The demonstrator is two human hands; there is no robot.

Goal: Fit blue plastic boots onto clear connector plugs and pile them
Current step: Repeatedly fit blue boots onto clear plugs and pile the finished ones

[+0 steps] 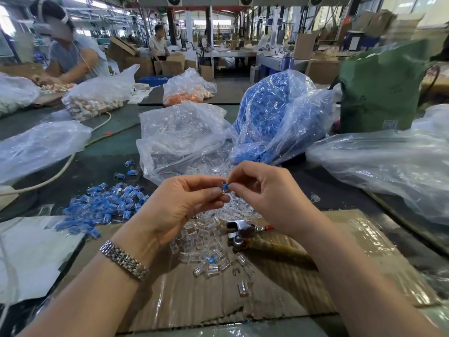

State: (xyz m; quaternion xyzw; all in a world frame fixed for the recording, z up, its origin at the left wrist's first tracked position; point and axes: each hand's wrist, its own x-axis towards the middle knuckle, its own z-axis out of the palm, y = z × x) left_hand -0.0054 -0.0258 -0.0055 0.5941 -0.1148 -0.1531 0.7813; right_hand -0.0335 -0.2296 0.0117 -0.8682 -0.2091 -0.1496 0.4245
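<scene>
Above the tabletop (102,152), the right hand (264,190) pinches a blue boot (226,186); the left hand (184,203) pinches what looks like a clear plug (224,191), mostly hidden, against it; loose clear plugs (209,249) lie on cardboard (279,288) below; finished pieces (104,205) are piled at left.

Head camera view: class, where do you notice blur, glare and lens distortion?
Head view: the far workshop and the green bag smear with blur; glare streaks the taped cardboard and the plastic bag of blue boots; wide-angle bending stretches both forearms at the frame's bottom corners.
</scene>
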